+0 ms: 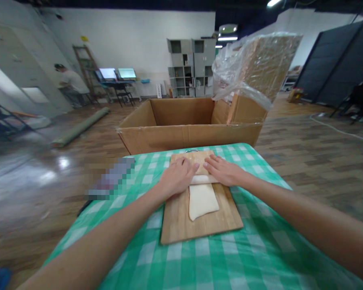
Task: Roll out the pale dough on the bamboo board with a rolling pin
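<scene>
A wooden cutting board (181, 219) lies on a table covered with a green-and-white checked cloth (230, 257). A flat strip of pale dough (202, 200) lies along the board's middle. A pale rolling pin (204, 179) lies across the dough's far end. Both hands press down on that pin, fingers stretched flat. My left hand (176, 177) covers its left part, my right hand (224, 170) its right part. Most of the pin is hidden under the hands.
A large open cardboard box (187, 125) stands just beyond the table's far edge, with a plastic-wrapped carton (257, 68) at its right corner. A rolled mat (80, 127) lies on the wooden floor at the left. A person stands by a desk with monitors (117, 73) far back.
</scene>
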Tool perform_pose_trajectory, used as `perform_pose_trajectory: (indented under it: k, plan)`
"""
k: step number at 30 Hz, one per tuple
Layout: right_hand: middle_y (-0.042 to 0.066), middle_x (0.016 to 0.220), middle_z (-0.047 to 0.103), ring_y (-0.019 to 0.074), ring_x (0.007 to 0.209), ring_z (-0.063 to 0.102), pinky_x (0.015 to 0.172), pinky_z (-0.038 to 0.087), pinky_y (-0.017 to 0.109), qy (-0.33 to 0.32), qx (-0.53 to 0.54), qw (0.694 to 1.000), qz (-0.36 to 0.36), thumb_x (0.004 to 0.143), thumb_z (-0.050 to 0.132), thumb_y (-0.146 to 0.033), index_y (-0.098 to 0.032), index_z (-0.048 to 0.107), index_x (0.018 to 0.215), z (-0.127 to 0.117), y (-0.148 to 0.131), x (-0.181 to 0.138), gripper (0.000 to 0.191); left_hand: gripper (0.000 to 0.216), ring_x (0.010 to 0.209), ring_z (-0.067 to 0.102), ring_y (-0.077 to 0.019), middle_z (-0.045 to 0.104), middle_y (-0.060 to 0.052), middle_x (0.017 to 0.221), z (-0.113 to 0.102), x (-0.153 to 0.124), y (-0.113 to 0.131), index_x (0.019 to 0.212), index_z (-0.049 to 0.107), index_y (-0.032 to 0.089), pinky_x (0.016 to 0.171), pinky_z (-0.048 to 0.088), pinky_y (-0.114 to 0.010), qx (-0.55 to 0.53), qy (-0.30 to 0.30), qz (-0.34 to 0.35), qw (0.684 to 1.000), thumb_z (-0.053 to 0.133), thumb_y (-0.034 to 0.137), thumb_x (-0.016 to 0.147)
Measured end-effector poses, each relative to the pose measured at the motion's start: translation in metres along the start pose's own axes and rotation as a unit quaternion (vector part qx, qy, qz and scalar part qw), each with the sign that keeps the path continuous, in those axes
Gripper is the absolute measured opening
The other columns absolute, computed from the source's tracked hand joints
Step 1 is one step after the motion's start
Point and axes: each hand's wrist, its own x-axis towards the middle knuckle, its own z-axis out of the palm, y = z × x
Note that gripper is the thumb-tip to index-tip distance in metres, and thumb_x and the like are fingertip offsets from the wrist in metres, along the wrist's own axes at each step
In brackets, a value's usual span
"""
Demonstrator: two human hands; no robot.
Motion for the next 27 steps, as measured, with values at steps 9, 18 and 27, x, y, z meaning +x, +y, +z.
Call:
perform_pose_trajectory:
  k: [9,18,27]
  plan:
    - [0.023,0.163,0.038,0.0380,0.155,0.028,0.122,0.032,0.057,0.054,0.034,0.990,0.128,0.107,0.026,-0.059,-0.004,0.045,0.154,-0.033,-0.076,-0.047,0.075,0.062,0.149,0.042,-0.0320,0.049,-0.021,0.156,0.007,-0.056,0.029,0.150,0.045,0.007,0.121,0.037,-0.050,-0.064,0.107,-0.072,0.990,0.022,0.048,0.109]
    - [0.021,0.164,0.036,0.0346,0.154,0.032,0.125,0.029,0.053,0.042,0.076,0.994,0.067,0.105,0.035,-0.062,-0.006,0.043,0.157,-0.042,-0.083,-0.065,0.076,0.066,0.154,0.034,-0.0318,0.037,-0.022,0.165,-0.001,-0.099,0.048,0.155,0.039,0.004,0.124,0.034,-0.051,-0.073,0.086,-0.048,0.992,0.027,0.049,0.108]
    - [0.015,0.151,0.058,0.0325,0.146,0.046,0.121,0.034,0.052,-0.009,0.084,0.996,0.017,0.110,0.020,-0.052,-0.016,0.062,0.142,-0.017,-0.018,0.008,0.064,0.077,0.147,0.046,-0.0343,0.048,-0.025,0.157,0.005,-0.029,0.015,0.149,0.044,0.000,0.118,0.040,-0.048,-0.077,0.036,-0.156,0.984,0.010,0.056,0.108]
